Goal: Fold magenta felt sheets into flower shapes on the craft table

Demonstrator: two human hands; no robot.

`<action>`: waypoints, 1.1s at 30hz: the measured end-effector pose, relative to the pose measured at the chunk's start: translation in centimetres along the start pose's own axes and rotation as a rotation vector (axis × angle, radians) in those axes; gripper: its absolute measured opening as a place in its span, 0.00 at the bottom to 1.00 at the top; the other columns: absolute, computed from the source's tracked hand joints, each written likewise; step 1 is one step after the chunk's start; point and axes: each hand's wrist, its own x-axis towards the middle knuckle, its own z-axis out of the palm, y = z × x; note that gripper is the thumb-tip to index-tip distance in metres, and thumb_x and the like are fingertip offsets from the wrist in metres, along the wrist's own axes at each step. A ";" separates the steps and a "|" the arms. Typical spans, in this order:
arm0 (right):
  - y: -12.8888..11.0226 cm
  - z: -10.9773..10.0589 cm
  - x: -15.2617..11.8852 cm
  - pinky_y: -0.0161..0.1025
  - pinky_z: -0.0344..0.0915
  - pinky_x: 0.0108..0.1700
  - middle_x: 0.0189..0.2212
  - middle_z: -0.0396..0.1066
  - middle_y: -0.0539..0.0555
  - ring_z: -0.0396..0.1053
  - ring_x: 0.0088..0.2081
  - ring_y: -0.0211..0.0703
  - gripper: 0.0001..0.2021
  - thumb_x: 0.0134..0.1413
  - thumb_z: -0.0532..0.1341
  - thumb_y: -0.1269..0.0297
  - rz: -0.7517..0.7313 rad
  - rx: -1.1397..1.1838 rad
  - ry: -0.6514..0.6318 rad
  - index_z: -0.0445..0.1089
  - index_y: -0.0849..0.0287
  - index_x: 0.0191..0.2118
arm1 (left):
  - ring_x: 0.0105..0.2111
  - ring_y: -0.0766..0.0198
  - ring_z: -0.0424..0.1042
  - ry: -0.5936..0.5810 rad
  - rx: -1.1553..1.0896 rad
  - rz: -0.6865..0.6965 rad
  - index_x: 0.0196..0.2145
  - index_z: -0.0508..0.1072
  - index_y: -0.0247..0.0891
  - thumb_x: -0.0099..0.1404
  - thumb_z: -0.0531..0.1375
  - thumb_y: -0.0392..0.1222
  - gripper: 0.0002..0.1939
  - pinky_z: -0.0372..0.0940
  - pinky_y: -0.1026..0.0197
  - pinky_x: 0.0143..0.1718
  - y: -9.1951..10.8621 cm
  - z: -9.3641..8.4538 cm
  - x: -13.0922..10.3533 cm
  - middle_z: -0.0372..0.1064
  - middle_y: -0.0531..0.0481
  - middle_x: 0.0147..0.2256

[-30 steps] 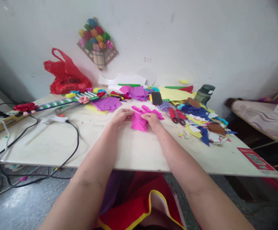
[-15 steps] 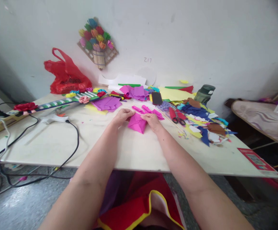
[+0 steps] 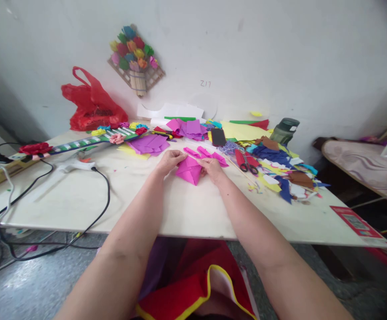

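A folded piece of bright pink paper [image 3: 189, 171] is held just above the white table [image 3: 193, 213], one corner pointing down toward me. My left hand [image 3: 171, 161] pinches its upper left corner between thumb and fingers. My right hand [image 3: 210, 168] grips the upper right corner, thumb on top and fingers partly hidden behind the paper. Right behind the held sheet lie several smaller folded pink paper pieces [image 3: 218, 158].
Scissors [image 3: 248, 165] and a thin stick [image 3: 240, 166] lie right of my hands, beside heaped paper scraps [image 3: 280, 169]. A phone [image 3: 217, 137] and green bottle [image 3: 285, 131] stand farther back. At left are a glue gun [image 3: 76, 166] with its cord and purple paper [image 3: 149, 144].
The pink paper has tilted and shifted slightly left between my hands; its top edge looks flatter. Both hands keep hold of it. Everything else on the table stays put.
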 end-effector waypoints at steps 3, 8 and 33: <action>0.1 0.0 0.1 0.40 0.58 0.24 0.13 0.61 0.52 0.61 0.19 0.40 0.17 0.40 0.66 0.50 -0.017 -0.036 0.012 0.67 0.58 0.20 | 0.18 0.73 0.55 -0.005 -0.022 -0.006 0.20 0.66 0.34 0.49 0.64 0.55 0.20 0.50 0.66 0.22 0.0 0.0 0.0 0.57 0.57 0.17; 0.5 0.1 0.5 0.40 0.59 0.23 0.14 0.63 0.52 0.62 0.19 0.41 0.16 0.42 0.64 0.49 -0.012 -0.050 0.002 0.67 0.58 0.21 | 0.16 0.73 0.53 -0.076 -0.041 -0.068 0.20 0.64 0.36 0.50 0.64 0.55 0.20 0.47 0.66 0.20 0.0 0.0 -0.2 0.55 0.57 0.16; 0.3 0.2 -0.1 0.39 0.58 0.26 0.19 0.67 0.53 0.63 0.21 0.39 0.17 0.37 0.67 0.49 -0.078 -0.027 -0.050 0.69 0.59 0.23 | 0.17 0.73 0.53 -0.079 -0.023 -0.021 0.22 0.67 0.35 0.50 0.64 0.54 0.18 0.46 0.65 0.20 -0.3 0.1 -0.1 0.58 0.57 0.17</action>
